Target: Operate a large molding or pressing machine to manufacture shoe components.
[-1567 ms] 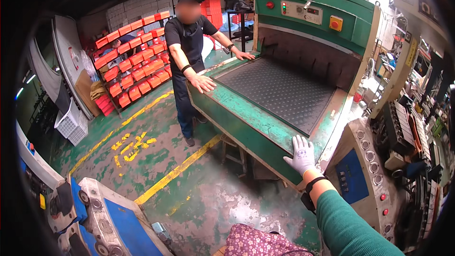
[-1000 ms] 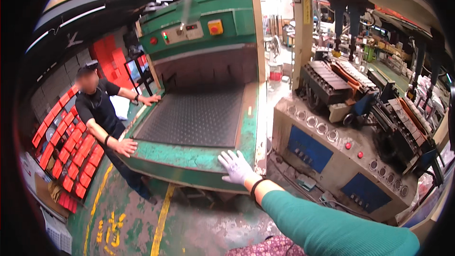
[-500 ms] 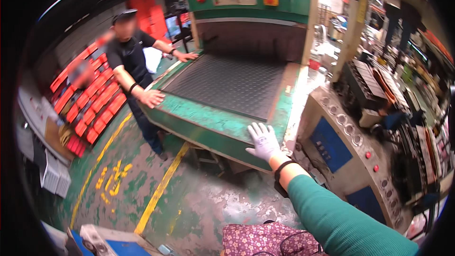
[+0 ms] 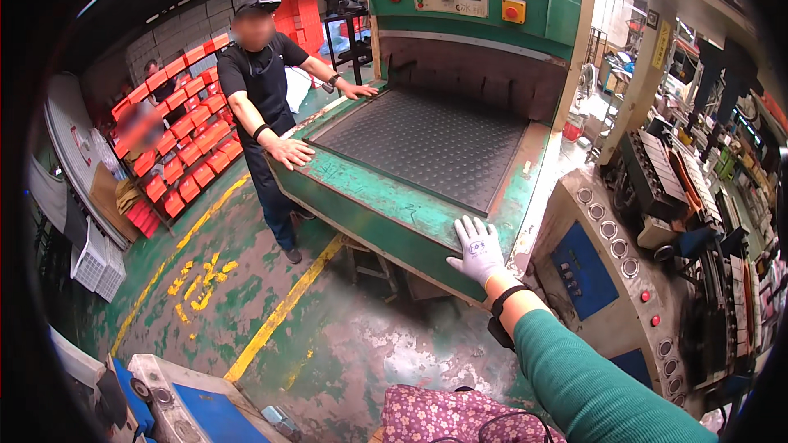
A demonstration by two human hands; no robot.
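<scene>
My right hand [image 4: 478,254], in a white glove with a dark band at the wrist, lies flat on the near right corner of a green machine's front ledge [image 4: 394,201]. Its fingers are spread and it holds nothing. Behind the ledge a black studded mat [image 4: 427,143] covers the machine's bed and runs back to a dark opening [image 4: 476,74]. My left hand is out of view. On the ledge's left side rest both bare hands of a co-worker, the nearer hand [image 4: 289,152] at the corner and the farther hand [image 4: 356,89] near the opening.
Buttons and lights sit on the control panel [image 4: 450,2] above. A machine with round dials and blue panels [image 4: 584,269] stands close on my right. Racked orange bins [image 4: 193,143] fill the far left. Yellow lines [image 4: 283,312] cross the floor; another blue-panelled machine [image 4: 205,410] is at lower left.
The view has shifted, so the machine and co-worker appear farther right and a little lower. My right hand stays flat on the same corner, and the co-worker's hands stay on the ledge.
</scene>
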